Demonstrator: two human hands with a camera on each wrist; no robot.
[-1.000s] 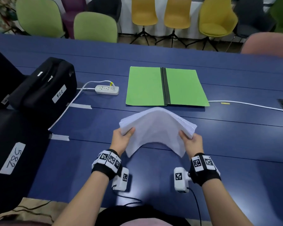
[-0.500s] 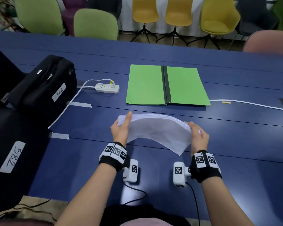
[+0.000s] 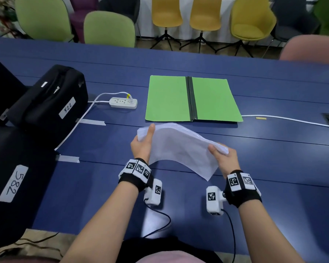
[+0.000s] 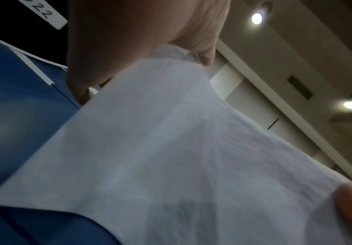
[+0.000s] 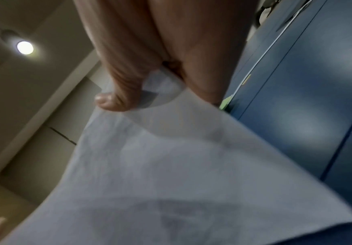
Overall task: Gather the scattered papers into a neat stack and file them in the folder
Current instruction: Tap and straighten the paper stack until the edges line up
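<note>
A white stack of papers (image 3: pixel 177 147) hangs in the air above the blue table (image 3: pixel 273 168), held by both hands and sagging between them. My left hand (image 3: pixel 143 143) grips its left end, thumb on top. My right hand (image 3: pixel 222 158) grips the lower right end, thumb on top. Just beyond the papers, the green folder (image 3: pixel 213 99) lies open and flat, with a black spine down its middle. The wrist views show the same paper stack (image 4: pixel 170 157) (image 5: pixel 160 165) from below, with my left hand (image 4: pixel 141 54) and right hand (image 5: pixel 149 79) pinching its edges.
A white power strip (image 3: pixel 123 102) lies left of the folder, its cable running toward me. Two black cases (image 3: pixel 49 99) with number labels stand at the left. A white cable (image 3: pixel 285 118) crosses the table at the right. Coloured chairs (image 3: pixel 108 29) line the far side.
The stack's high arch has flattened. My left hand has risen and moved toward the folder, while my right hand has dropped, so the papers now slope down to the right.
</note>
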